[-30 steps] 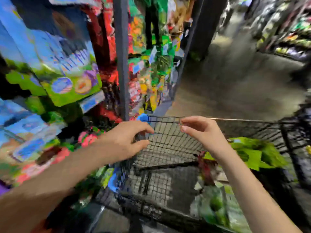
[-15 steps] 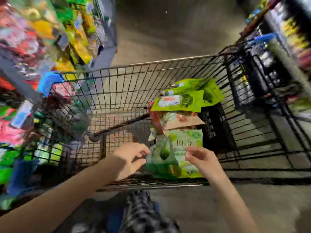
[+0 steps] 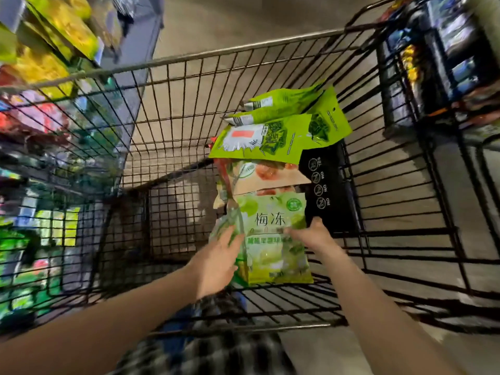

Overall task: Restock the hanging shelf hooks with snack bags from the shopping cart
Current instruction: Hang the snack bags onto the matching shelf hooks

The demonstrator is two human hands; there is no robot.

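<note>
Both my hands are down inside the black wire shopping cart. A light green snack bag with Chinese lettering lies at the near end of a pile of bags. My left hand holds its left edge, fingers over the front. My right hand grips its right side near the middle. Behind it lie beige bags with red print and several bright green bags leaning against the cart's far wall.
Hanging shelves with colourful snack bags stand along the left of the cart. A second dark cart or rack with goods is at the right. A black flap with white symbols sits inside the cart beside the pile.
My view dropped from the shelf to the cart interior. Both hands moved from the cart's rim down onto the light green bag and took hold of it.
</note>
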